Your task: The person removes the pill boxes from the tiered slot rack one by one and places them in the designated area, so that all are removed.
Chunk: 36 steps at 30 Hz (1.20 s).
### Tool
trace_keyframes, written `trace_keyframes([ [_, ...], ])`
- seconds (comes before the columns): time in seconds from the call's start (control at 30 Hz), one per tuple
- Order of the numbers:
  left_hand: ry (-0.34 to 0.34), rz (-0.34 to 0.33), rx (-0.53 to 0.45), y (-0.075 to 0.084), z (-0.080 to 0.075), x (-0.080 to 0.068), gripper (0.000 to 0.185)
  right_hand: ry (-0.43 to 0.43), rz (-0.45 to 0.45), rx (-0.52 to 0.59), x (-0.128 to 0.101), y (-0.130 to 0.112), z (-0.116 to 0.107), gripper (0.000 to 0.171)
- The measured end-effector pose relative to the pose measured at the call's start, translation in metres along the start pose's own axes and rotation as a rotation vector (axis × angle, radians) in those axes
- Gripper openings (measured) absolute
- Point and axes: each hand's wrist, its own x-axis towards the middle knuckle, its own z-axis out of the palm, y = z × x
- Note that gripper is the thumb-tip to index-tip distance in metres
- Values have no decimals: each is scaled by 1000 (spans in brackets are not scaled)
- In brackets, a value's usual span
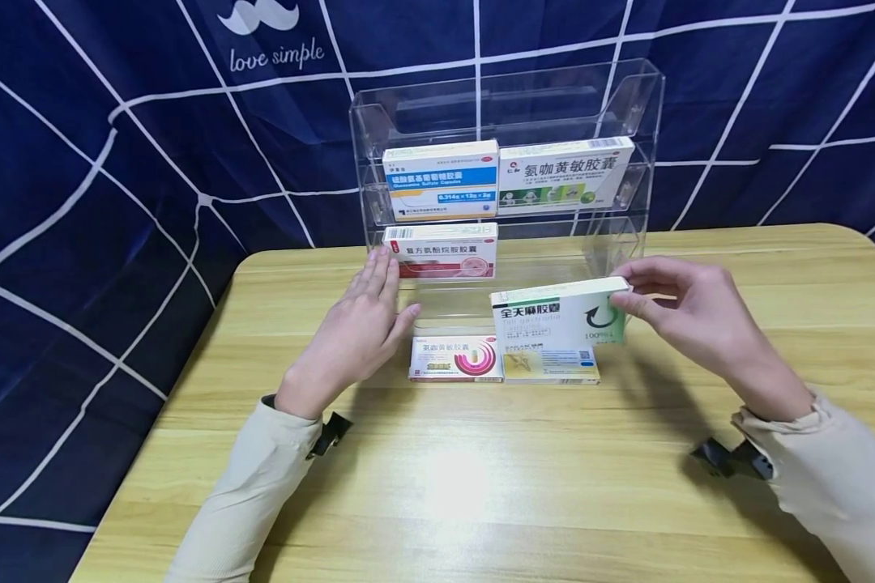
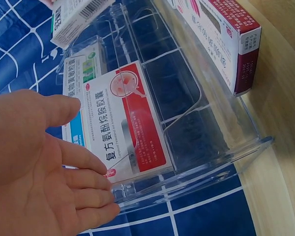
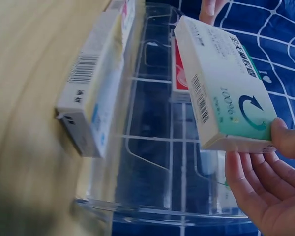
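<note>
Cream sleeves frame the near edge of the pale wooden worktop (image 1: 481,486), each with a black wrist mount. On the left, the left hand (image 1: 360,328) lies flat with straight fingers together, gripping nothing, its fingertips at the left end of the clear acrylic tiered rack (image 1: 627,105) and just beside the red-and-white medicine box (image 1: 441,249) standing in the lowest tier; its label reads 复方氨酚烷胺胶囊. Above it in the middle tier stand a white-and-blue box (image 1: 440,180) printed "0.314g × 12s × 2", and to its right a white-and-green box (image 1: 565,174) marked 氨咖黄敏胶囊. Flat on the worktop in front of the rack lie a small white box with a pink swirl (image 1: 455,359) and, touching its right side, a pale yellow-and-blue box (image 1: 550,364). Over these, the white-and-green carton with a dark curved arrow (image 1: 557,312) is held clear of the worktop in front of the lowest tier; it reads 全天麻胶囊 and "100". The right hand (image 1: 689,312) pinches its right end between thumb and fingers. Behind everything hangs a navy cloth with white lines (image 1: 117,121) bearing "love simple".
</note>
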Motion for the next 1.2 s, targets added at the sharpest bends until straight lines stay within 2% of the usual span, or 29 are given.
trace_keyframes([
  [0.27, -5, 0, 3, 0, 0, 1, 68, -119, 123, -54, -7, 16, -1, 31],
  [0.47, -8, 0, 9, 0, 0, 1, 67, -223, 214, -32, -14, 28, 2, 41],
  [0.67, -10, -3, 15, 0, 0, 0, 66, -311, 245, -50, -24, 38, 4, 47],
  [0.8, -7, 0, 15, 0, 0, 0, 66, -354, 264, -5, -32, 44, 6, 44],
  [1.03, -11, -1, 16, 0, 0, 1, 66, -431, 306, 160, -41, 52, 12, 41],
  [1.2, -15, -5, 15, 0, 1, 1, 66, -467, 306, 183, -42, 55, 14, 40],
])
